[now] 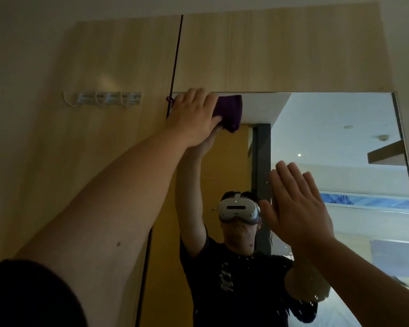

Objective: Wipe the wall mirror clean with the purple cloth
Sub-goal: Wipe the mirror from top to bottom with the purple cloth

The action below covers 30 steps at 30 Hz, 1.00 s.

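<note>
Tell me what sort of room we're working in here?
Probably a home or hotel-style entryway: a frameless wall mirror set into light wood panelling, with a row of wall hooks beside it. The left hand presses the purple cloth to the glass.

Light wood wall panel (118,67), wall mirror (340,142) mounted at 3 o'clock, hook rail (109,99) at 9 o'clock, purple cloth (229,112) against mirror's upper-left corner

Dim, shadowed foreground (wide-angle bending edges); bright mirror (340,138) reflection.
</note>
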### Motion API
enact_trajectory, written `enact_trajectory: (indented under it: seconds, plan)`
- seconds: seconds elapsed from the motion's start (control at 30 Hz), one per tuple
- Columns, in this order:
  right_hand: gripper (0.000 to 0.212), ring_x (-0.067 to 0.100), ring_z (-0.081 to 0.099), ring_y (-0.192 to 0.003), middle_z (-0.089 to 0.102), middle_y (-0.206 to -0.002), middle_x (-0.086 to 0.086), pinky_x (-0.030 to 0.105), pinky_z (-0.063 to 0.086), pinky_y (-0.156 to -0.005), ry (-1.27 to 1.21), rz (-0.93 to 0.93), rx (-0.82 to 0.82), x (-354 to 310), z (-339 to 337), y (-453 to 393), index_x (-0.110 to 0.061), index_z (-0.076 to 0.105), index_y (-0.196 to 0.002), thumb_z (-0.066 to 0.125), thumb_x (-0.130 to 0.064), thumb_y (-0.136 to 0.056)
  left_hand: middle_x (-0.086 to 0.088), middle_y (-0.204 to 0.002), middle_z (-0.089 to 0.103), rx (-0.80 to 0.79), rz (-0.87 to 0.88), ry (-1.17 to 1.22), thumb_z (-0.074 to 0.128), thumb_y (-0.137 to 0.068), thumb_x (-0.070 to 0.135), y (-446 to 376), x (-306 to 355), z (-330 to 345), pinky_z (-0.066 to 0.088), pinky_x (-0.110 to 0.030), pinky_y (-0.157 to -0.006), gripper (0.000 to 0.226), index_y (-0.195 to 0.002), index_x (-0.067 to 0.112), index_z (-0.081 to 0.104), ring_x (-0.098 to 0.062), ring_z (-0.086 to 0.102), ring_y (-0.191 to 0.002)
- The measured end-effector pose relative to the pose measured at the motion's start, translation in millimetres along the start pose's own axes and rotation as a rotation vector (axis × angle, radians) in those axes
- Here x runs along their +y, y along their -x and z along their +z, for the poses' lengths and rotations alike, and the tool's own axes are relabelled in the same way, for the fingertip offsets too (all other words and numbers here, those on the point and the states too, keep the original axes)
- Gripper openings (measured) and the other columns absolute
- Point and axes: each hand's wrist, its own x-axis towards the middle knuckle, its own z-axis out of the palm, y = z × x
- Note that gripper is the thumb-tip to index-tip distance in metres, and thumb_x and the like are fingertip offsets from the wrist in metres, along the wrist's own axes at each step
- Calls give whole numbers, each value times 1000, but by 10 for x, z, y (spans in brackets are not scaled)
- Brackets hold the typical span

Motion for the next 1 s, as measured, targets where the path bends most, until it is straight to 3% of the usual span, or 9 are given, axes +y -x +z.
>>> enact_trajectory:
  seconds: [0.1,0.27,0.33,0.43,0.6,0.7,0.8,0.93,1.0]
  plan:
    - [71,28,7,-152,17,-162,12,43,7,-121,-4,-5,22,13,7,4,-10,24,-153,23,-58,-100,-10,-129,48,12,-41,54,42,-101,48,36,-15,164,32,-44,-99,46,-133,15,47,-32,43,-117]
    - [71,27,5,-152,17,-163,12,48,10,-123,-45,7,23,14,-3,8,-10,26,-153,26,-56,-99,-11,-115,53,77,88,171,43,-95,47,520,17,174,33,-44,-90,47,-122,11,57,-34,49,-105]
    - [71,26,3,-152,16,-163,11,48,9,-123,-60,10,11,20,-17,9,-10,26,-154,26,-55,-99,-9,-130,53,35,128,237,49,-95,44,959,119,168,31,-47,-102,49,-130,11,55,-33,47,-123]
    - [71,25,2,-152,16,-164,11,47,7,-123,-75,20,-8,5,-34,13,-11,26,-154,27,-56,-99,-7,-156,37,-38,160,248,53,-96,41,1812,390,138,24,-51,-117,60,-145,9,46,-30,28,-147]
    - [70,26,4,-152,18,-163,12,47,6,-123,-101,28,-21,-7,-63,2,-10,29,-153,29,-55,-99,-8,-159,32,-135,191,246,52,-93,37,3418,821,61,26,-52,-116,59,-146,13,42,-30,24,-149]
    - [70,24,-1,-152,15,-164,10,44,1,-123,-125,30,-45,-3,-81,-2,-11,28,-154,31,-54,-99,1,-152,45,-136,154,288,65,-88,20,4071,1042,11,24,-45,-119,52,-138,21,50,-23,40,-142]
    - [67,22,-2,-151,15,-164,9,48,6,-123,-229,16,-55,65,-154,1,-14,28,-154,35,-51,-99,2,-130,52,-104,101,290,59,-85,17,3850,1033,-36,31,-39,-110,47,-131,20,52,-25,59,-116]
    - [60,29,6,-152,18,-163,13,54,13,-122,-220,88,4,356,-303,45,-17,29,-151,46,-43,-100,-10,-116,55,-8,-36,282,78,-82,23,2547,914,-98,46,-45,-86,58,-131,12,48,-31,58,-100]
    - [56,32,10,-151,21,-161,14,58,16,-120,-195,113,-26,513,-320,85,-19,33,-148,35,-48,-101,-13,-114,57,39,-90,282,58,-93,31,1713,869,-145,46,-46,-85,47,-135,14,46,-32,56,-98]
